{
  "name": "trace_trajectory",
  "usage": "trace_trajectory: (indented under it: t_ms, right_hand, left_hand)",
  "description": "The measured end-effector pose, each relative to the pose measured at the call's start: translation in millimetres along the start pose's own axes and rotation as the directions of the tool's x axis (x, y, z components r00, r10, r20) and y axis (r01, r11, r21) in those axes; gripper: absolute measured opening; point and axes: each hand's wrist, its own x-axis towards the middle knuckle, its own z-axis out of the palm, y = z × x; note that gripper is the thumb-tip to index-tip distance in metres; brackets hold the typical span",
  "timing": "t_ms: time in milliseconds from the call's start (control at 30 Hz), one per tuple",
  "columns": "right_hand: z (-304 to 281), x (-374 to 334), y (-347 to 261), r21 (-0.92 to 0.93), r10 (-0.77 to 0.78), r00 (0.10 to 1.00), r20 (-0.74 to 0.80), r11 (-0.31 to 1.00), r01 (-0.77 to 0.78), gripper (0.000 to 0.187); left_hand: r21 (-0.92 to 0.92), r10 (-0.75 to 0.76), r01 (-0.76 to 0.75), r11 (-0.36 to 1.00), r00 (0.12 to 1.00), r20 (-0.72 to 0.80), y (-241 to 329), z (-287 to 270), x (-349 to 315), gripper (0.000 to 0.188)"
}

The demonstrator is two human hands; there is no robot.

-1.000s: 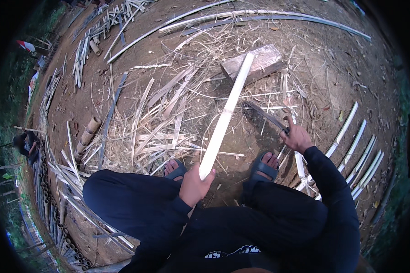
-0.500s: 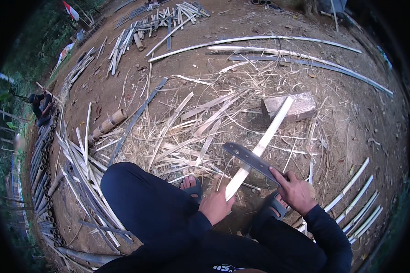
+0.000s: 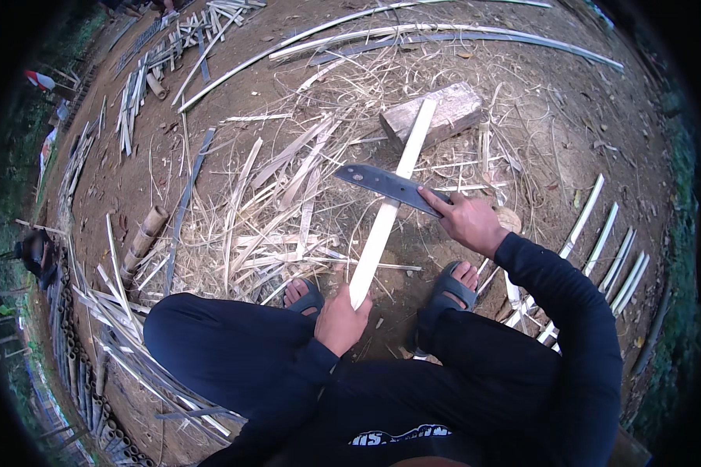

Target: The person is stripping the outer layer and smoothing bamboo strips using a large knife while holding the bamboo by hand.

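The left hand [image 3: 341, 322] is gripping the near end of a pale strip [image 3: 380, 237], fingers curled around it; the right hand [image 3: 473, 222] is clasping a dark knife [image 3: 375, 182], forefinger extended along it, and the knife is crossing over the strip's middle. The strip is running out from between the feet [image 3: 465, 274], its far end resting on a block [image 3: 452, 111]. It is looking light and stiff yet springy, perhaps slightly slippery, with edges that may splinter; the near end, well apart from the knife, is offering the surest hold. Shavings [image 3: 294, 187] are littering the ground [image 3: 592, 132].
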Motion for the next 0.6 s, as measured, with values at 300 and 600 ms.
trace_trajectory:
  t_ms: [300, 600]
  right_hand:
    - [0.0, 14.9, 46.9, 0.031, 0.189, 0.981, -0.047, 0.982, -0.188, 0.071]
    - [-0.3, 29.3, 74.9, -0.035, 0.098, 0.994, -0.056, 0.994, -0.100, 0.065]
  left_hand:
    - [-0.151, 0.025, -0.011, 0.989, 0.996, 0.088, 2.2, -1.5, 4.7, 0.039]
    - [-0.177, 0.039, -0.024, 0.984, 0.996, 0.083, -12.8, 13.2, 7.5, 0.036]
